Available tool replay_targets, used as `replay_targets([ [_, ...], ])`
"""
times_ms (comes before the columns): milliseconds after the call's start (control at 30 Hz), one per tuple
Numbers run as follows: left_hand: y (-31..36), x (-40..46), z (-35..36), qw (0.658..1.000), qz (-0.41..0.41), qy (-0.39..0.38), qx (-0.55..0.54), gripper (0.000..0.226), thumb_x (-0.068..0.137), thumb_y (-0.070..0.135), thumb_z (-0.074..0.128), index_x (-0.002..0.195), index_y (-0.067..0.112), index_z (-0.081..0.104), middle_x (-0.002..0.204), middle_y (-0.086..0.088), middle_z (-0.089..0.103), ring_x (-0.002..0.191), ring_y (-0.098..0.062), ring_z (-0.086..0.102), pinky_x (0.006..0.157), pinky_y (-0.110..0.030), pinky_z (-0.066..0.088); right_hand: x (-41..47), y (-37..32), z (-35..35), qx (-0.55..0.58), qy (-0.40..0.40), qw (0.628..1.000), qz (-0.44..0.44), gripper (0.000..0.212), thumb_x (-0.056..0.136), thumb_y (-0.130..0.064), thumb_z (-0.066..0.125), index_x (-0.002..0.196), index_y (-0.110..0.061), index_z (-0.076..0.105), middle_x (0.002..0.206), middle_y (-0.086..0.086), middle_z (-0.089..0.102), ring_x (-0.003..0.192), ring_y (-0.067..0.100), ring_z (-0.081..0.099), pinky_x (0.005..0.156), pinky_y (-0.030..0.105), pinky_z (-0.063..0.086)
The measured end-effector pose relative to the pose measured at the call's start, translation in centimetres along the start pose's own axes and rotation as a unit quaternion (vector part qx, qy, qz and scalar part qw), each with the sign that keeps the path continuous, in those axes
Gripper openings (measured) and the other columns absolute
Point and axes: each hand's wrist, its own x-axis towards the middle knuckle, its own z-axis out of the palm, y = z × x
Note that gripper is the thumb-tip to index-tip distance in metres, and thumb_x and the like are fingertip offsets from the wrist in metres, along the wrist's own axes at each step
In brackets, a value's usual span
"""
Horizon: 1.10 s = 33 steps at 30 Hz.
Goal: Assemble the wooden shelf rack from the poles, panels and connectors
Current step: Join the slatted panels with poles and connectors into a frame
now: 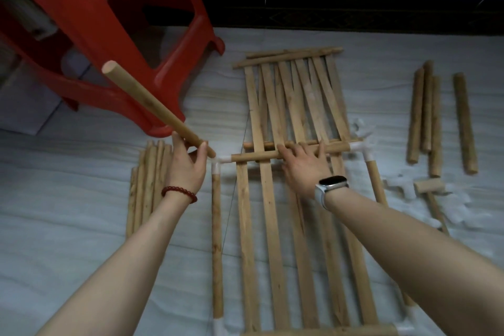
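My left hand grips a round wooden pole near its lower end; the pole slants up to the left, and its lower tip sits at a white corner connector. My right hand rests with spread fingers on the cross pole of a slatted panel frame lying flat on the floor. White connectors join the frame's side poles at the corners. A second slatted panel lies beyond it.
A red plastic stool stands at the upper left, close to the raised pole. A bundle of poles lies left of the frame. More poles, a wooden mallet and white connectors lie to the right.
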Motion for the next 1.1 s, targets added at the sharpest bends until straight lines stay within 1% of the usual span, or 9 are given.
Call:
replay_targets([
  [200, -0.3, -0.1, 0.6, 0.999, -0.023, 0.025, -0.001, 0.025, 0.093, 0.016, 0.052, 0.097, 0.035, 0.036, 0.082, 0.017, 0.054, 0.076, 0.017, 0.058, 0.067, -0.01, 0.046, 1.8, 0.0, 0.3, 0.024, 0.009, 1.0, 0.009, 0.042, 0.092, -0.008, 0.042, 0.128, -0.029, 0.042, 0.121, 0.007, 0.043, 0.118, 0.029, 0.038, 0.102, 0.051, 0.025],
  [300, 0.2, -0.6, 1.3, 0.998, -0.064, -0.002, -0.009, 0.02, 0.093, 0.017, 0.051, 0.11, 0.016, 0.041, 0.089, 0.017, 0.054, 0.082, 0.013, 0.059, 0.079, -0.027, 0.051, 1.4, 1.3, -0.1, 0.039, -0.012, 0.999, 0.019, 0.042, 0.092, -0.006, 0.039, 0.127, -0.027, 0.043, 0.12, 0.006, 0.045, 0.114, 0.029, 0.04, 0.095, 0.049, 0.031],
  [367, 1.2, -1.0, 1.8, 0.996, -0.077, -0.037, -0.008, 0.028, 0.094, 0.015, 0.05, 0.119, 0.008, 0.04, 0.095, 0.009, 0.058, 0.095, -0.006, 0.062, 0.087, -0.036, 0.051, 0.6, 2.1, 0.0, 0.048, -0.029, 0.998, 0.027, 0.044, 0.09, -0.003, 0.04, 0.127, -0.026, 0.042, 0.119, 0.007, 0.046, 0.113, 0.029, 0.041, 0.092, 0.049, 0.034],
  [467, 2.3, -1.0, 2.4, 0.993, -0.08, -0.066, 0.052, 0.03, 0.093, 0.017, 0.051, 0.121, 0.01, 0.043, 0.108, -0.004, 0.063, 0.101, -0.018, 0.062, 0.086, -0.031, 0.048, 0.2, 3.0, 0.0, 0.056, -0.051, 0.996, 0.037, 0.043, 0.088, -0.003, 0.042, 0.125, -0.026, 0.043, 0.124, 0.007, 0.045, 0.117, 0.031, 0.039, 0.092, 0.05, 0.034],
  [633, 2.6, -2.6, 1.3, 0.987, -0.112, -0.071, 0.087, 0.024, 0.092, 0.012, 0.051, 0.115, 0.008, 0.045, 0.101, -0.009, 0.062, 0.097, -0.025, 0.062, 0.087, -0.036, 0.048, -2.4, 1.7, 0.4, 0.047, -0.135, 0.989, -0.022, 0.047, 0.092, -0.014, 0.039, 0.133, -0.037, 0.038, 0.141, 0.005, 0.037, 0.131, 0.031, 0.029, 0.105, 0.059, 0.024],
  [767, 0.8, -5.5, -0.4, 0.973, -0.142, -0.101, 0.153, 0.017, 0.091, 0.014, 0.055, 0.108, 0.014, 0.051, 0.098, -0.002, 0.062, 0.091, -0.022, 0.062, 0.077, -0.027, 0.046, -5.3, -0.8, 2.6, 0.056, -0.136, 0.988, -0.054, 0.062, 0.089, -0.009, 0.038, 0.143, -0.033, 0.02, 0.147, 0.001, 0.025, 0.137, 0.027, 0.018, 0.105, 0.065, 0.017],
  [833, -0.5, -6.7, -0.7, 0.977, -0.142, -0.1, 0.127, 0.015, 0.091, 0.011, 0.056, 0.103, 0.018, 0.05, 0.099, 0.003, 0.064, 0.091, -0.014, 0.061, 0.077, -0.022, 0.044, -4.9, -0.8, 3.1, 0.067, -0.142, 0.987, -0.029, 0.061, 0.092, -0.014, 0.037, 0.146, -0.029, 0.014, 0.15, -0.001, 0.019, 0.14, 0.026, 0.013, 0.106, 0.065, 0.013],
  [967, -1.3, -7.0, -0.2, 0.988, -0.154, -0.016, 0.028, 0.013, 0.092, 0.011, 0.054, 0.104, 0.014, 0.054, 0.089, 0.018, 0.062, 0.091, 0.002, 0.055, 0.069, 0.004, 0.034, -4.2, -1.0, 4.3, 0.096, -0.145, 0.985, -0.022, 0.059, 0.09, -0.017, 0.039, 0.146, -0.025, 0.019, 0.148, 0.0, 0.021, 0.137, 0.027, 0.017, 0.11, 0.063, 0.013],
  [1100, -1.4, -6.1, -0.1, 0.987, -0.158, 0.009, -0.035, 0.01, 0.092, 0.008, 0.053, 0.101, 0.011, 0.049, 0.086, 0.012, 0.064, 0.1, -0.005, 0.057, 0.086, -0.018, 0.043, -3.8, -1.8, 5.1, 0.081, -0.129, 0.988, -0.008, 0.062, 0.089, -0.019, 0.041, 0.146, -0.027, 0.018, 0.149, -0.002, 0.023, 0.138, 0.026, 0.014, 0.108, 0.067, 0.005],
])
